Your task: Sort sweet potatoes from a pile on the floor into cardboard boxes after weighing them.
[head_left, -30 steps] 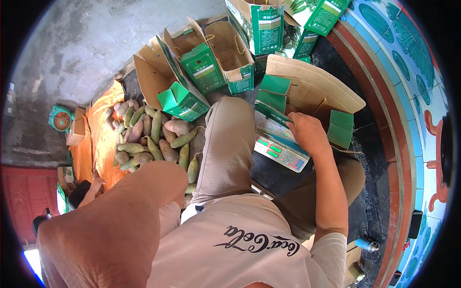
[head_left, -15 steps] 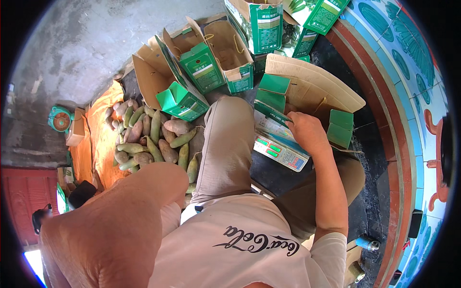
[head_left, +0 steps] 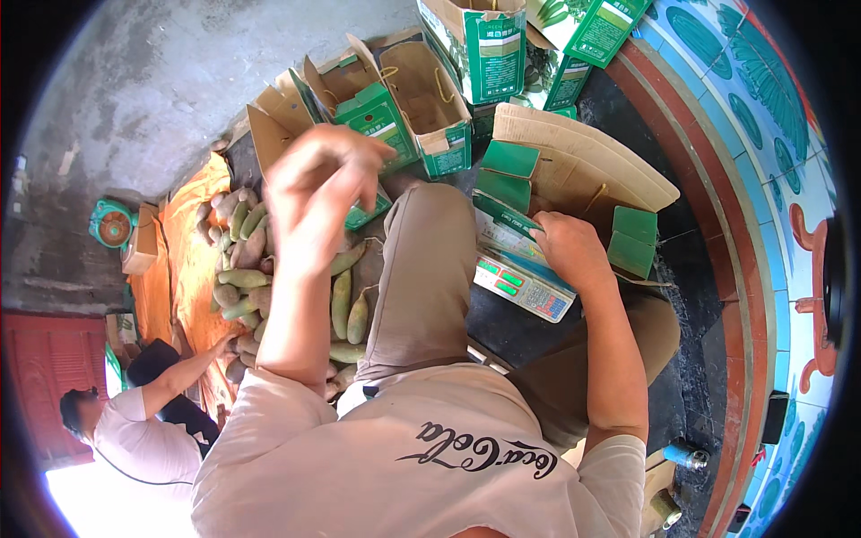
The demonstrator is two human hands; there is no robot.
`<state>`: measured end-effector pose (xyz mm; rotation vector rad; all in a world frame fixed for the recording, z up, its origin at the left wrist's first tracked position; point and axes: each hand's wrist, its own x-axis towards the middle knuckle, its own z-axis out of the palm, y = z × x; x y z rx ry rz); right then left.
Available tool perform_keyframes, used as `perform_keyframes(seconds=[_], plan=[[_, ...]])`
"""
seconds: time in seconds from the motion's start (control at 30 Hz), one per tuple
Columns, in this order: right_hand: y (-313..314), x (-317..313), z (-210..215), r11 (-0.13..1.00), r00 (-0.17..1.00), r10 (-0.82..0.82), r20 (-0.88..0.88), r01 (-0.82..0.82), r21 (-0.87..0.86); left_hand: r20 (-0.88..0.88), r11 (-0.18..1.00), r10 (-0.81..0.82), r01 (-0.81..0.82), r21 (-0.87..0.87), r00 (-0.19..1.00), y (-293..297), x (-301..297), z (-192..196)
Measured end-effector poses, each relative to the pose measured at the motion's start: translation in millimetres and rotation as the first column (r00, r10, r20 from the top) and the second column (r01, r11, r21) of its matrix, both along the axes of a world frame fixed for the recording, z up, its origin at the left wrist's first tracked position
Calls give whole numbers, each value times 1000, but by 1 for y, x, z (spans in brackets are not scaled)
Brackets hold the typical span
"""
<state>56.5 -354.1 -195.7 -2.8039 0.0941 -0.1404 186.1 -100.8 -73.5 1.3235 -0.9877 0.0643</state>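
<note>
My right hand (head_left: pixel 571 249) is closed on the near edge of a green-and-brown cardboard box (head_left: pixel 587 161). The box lies opened out, its flaps spread, on a digital scale (head_left: pixel 525 289) with lit green displays. My left hand (head_left: pixel 327 175) is raised in front of me, somewhat blurred, its bent fingers apart and nothing visible in them. Behind it stand open cardboard boxes, one green-fronted (head_left: pixel 369 115). Below it lies a heap of long green and muddy brownish radishes (head_left: pixel 243 280), partly hidden by my left forearm.
An orange sheet (head_left: pixel 190 220) lies beside the heap. Another person (head_left: pixel 148 426) at the lower left reaches toward it. More green boxes (head_left: pixel 496 54) are stacked at the back. A blue bottle (head_left: pixel 684 455) is at the lower right, near the reddish step (head_left: pixel 731 332).
My left arm has swung forward from close to the camera to above the radishes and boxes. The other person has come into view, reaching to the heap. My right hand keeps its hold.
</note>
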Motion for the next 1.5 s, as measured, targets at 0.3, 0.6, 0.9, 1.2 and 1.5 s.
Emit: perform_keyframes(seconds=[0.3, 0.6, 0.9, 1.2, 1.5], plan=[[7, 7, 7, 999, 999, 35, 35, -35, 5, 41, 260, 495, -193, 946, 868, 159, 69, -336], [2, 1, 2, 1000, 1000, -11, 28, 11, 22, -29, -236, 632, 228, 945, 774, 233, -54, -403], [7, 7, 7, 1000, 999, -18, 51, 18, 8, -400, -144, 441, 503, 852, 803, 294, -123, -493], [7, 3, 2, 999, 997, -48, 65, 48, -3, -222, -267, 599, 453, 851, 769, 221, -118, -416], [10, 7, 7, 997, 993, -83, 86, 83, -3, 132, -248, 619, 34, 968, 774, 198, -56, -393]])
